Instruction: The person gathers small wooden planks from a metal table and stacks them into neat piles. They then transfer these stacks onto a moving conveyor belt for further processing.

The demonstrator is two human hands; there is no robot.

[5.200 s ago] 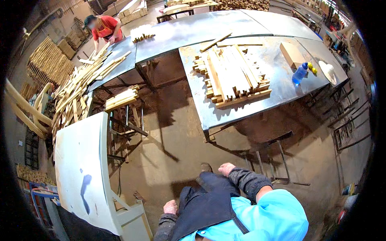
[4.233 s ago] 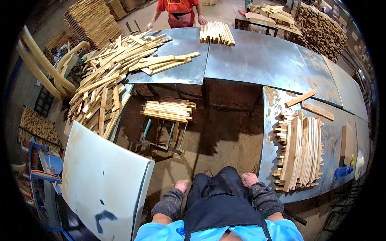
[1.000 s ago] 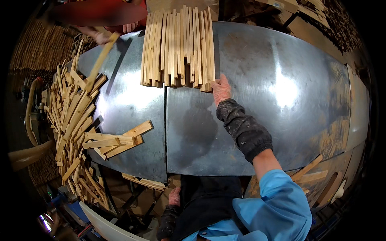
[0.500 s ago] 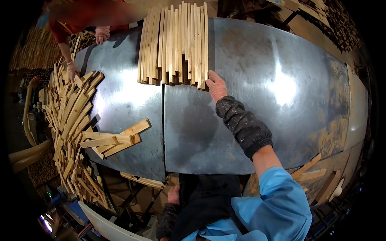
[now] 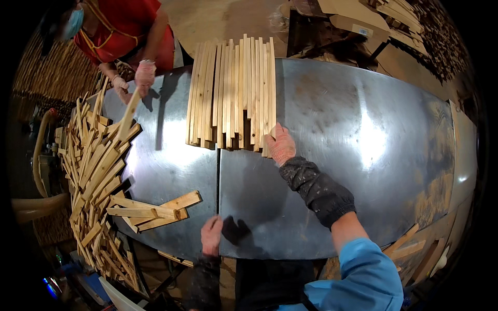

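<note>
Dark-sleeved R hand (image 5: 281,145) is touching the near R corner of the uneven row of long, pale-tan, square-edged wooden sticks (image 5: 257,93), which is lying across the thin dark seam (image 5: 218,186) of the smooth grey metal tabletop (image 5: 332,223), far ends seemingly jutting past the far edge; fingers are resting against the outermost stick, can't tell if they're gripping. Dark-sleeved L hand (image 5: 211,236) is hanging over the near table edge, fingers part-bent, nothing visible in it, palm hidden. Main risk: w/ R hand pushing on that one corner only, the row could be skewing, b/c gaps are running between some sticks & ends aren't lining up; outer ones could be tipping over. Also, co-worker in red top (image 5: 116,23) is holding a loose tan stick (image 5: 129,115) over the jumbled heap of pale wooden sticks (image 5: 93,166), so a careless poke could be setting it sliding
</note>
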